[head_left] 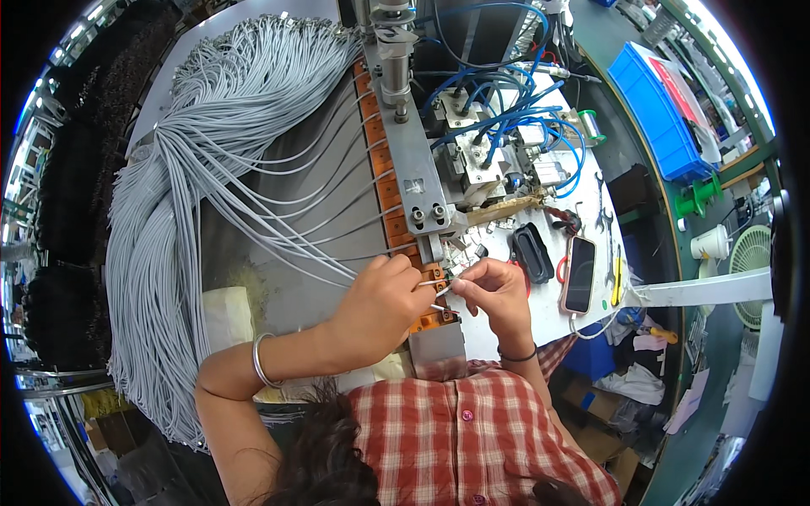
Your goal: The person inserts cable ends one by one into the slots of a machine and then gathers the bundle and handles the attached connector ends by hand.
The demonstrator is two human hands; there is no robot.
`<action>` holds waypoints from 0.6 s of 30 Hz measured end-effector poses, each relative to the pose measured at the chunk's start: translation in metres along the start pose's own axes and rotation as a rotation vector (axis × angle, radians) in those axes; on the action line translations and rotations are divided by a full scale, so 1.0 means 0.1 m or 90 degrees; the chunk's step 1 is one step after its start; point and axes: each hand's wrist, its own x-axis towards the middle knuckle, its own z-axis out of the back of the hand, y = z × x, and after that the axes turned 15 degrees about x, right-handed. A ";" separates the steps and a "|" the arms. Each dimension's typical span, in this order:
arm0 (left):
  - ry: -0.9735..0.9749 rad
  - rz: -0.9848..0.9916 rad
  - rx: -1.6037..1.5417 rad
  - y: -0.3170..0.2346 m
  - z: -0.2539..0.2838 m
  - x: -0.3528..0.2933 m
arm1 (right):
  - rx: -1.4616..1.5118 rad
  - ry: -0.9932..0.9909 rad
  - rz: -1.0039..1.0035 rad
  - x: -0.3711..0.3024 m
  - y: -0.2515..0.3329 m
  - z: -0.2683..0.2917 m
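Observation:
Grey cables run from a thick bundle toward a row of orange fixture blocks. My left hand, with a bangle on its wrist, is closed around cable ends beside the lower blocks. Pale cable tips stick out past its fingers. My right hand pinches the end of a cable between thumb and forefinger, just right of the blocks. Whether a small connector is in that pinch is hidden by the fingertips. Another short cable tip lies over the lowest orange block.
Above the blocks stands a metal press with blue air hoses. On the white table lie a phone, a black tray, wrenches and small loose parts. A blue bin sits farther right.

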 end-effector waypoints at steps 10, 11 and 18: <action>-0.008 -0.021 0.032 0.00 -0.04 0.00 | -0.117 0.005 -0.020 -0.03 0.03 0.08; -0.013 -0.024 0.030 0.01 -0.05 0.00 | -0.111 -0.009 -0.019 -0.04 0.04 0.07; -0.036 -0.002 0.030 0.04 -0.06 0.01 | -0.109 -0.031 -0.002 0.01 -0.03 0.04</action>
